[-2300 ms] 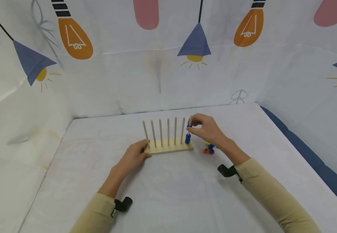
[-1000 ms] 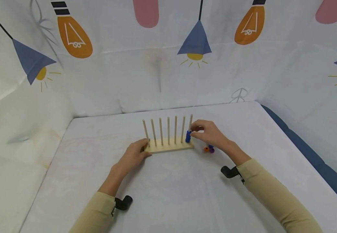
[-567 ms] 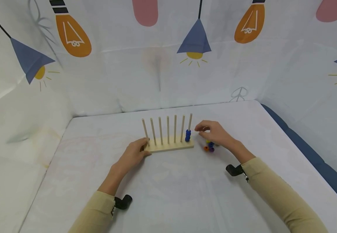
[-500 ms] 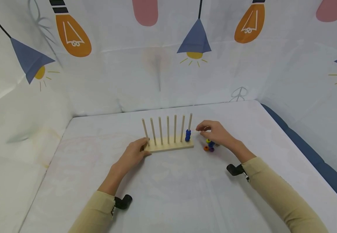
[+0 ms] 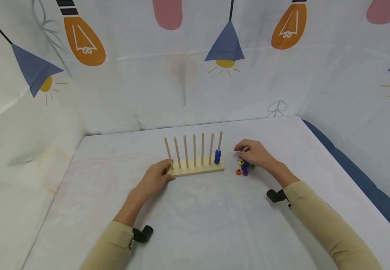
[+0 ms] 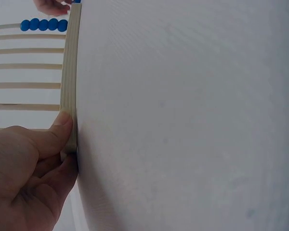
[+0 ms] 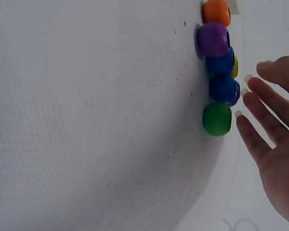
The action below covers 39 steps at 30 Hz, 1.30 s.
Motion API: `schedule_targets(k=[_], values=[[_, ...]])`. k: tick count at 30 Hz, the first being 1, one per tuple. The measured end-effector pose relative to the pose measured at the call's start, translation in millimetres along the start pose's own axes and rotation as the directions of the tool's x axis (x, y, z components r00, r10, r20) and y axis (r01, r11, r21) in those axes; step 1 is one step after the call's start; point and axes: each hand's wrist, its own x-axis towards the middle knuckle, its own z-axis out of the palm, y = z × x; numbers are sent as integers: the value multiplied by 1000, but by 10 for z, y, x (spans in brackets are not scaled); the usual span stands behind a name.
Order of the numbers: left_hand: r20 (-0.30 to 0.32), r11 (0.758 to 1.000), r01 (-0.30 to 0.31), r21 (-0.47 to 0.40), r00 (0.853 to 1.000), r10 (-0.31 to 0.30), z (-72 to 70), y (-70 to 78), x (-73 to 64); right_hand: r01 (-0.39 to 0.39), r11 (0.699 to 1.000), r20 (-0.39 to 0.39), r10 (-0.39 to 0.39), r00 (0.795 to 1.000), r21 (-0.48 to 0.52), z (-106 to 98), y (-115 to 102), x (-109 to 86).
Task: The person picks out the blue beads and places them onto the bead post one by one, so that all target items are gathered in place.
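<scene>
A wooden peg rack point(image 5: 195, 171) with a row of upright pegs stands on the table. Several blue beads point(image 5: 217, 157) are stacked on its rightmost peg, also visible as a blue bead row point(image 6: 44, 25) in the left wrist view. My left hand point(image 5: 155, 176) grips the rack's left end, the thumb point(image 6: 62, 126) along the base's front edge. To the right of the rack, my right hand point(image 5: 254, 153) hovers just above loose beads, fingers apart and nothing held. Among them are a green bead point(image 7: 217, 119), a purple bead point(image 7: 213, 40), an orange bead point(image 7: 216, 12), blue ones and a yellow bead point(image 5: 241, 162).
A white cloth covers the table point(image 5: 195, 225). Behind it hangs a white backdrop point(image 5: 141, 90) printed with lamps and bulbs. Dark blue material point(image 5: 353, 168) runs along the table's right edge. A black wrist camera point(image 5: 143, 234) sits on the left sleeve, another point(image 5: 276, 195) on the right.
My right hand has lowered a blue bead down the rightmost peg onto the stack, let go, and moved right over the loose beads. The left hand keeps its hold on the rack.
</scene>
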Motion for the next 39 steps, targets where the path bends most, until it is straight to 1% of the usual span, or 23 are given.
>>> schedule_targets(k=[6,12,17,22,25,29,37,39], values=[[-2,1000,12,1,1000,-12,1,-11,3,-64,997,-23,63,998,-39,4,35,-13],[0,1000,10,1,1000,-10,5,-6,5,-109,990,-35,106,994,-92,-2,-5,-31],[-5,1000,7,5,1000,-7,11,-10,6,-170,969,-20,169,985,-179,16,-48,-13],[-8,1000,-1,12,1000,1,14,-16,4,-193,950,-11,196,981,-247,44,-68,0],[-9,1000,2,13,1000,-2,16,-13,5,-193,946,-11,197,980,-259,56,-64,5],[-8,1000,7,7,1000,-7,18,-5,4,-185,949,-15,187,982,-254,62,-66,0],[-5,1000,23,-5,1000,-23,20,-22,8,-131,967,-31,128,991,-217,39,-119,0],[-7,1000,15,1,1000,-15,20,-24,9,-110,970,-39,104,994,-217,26,-136,3]])
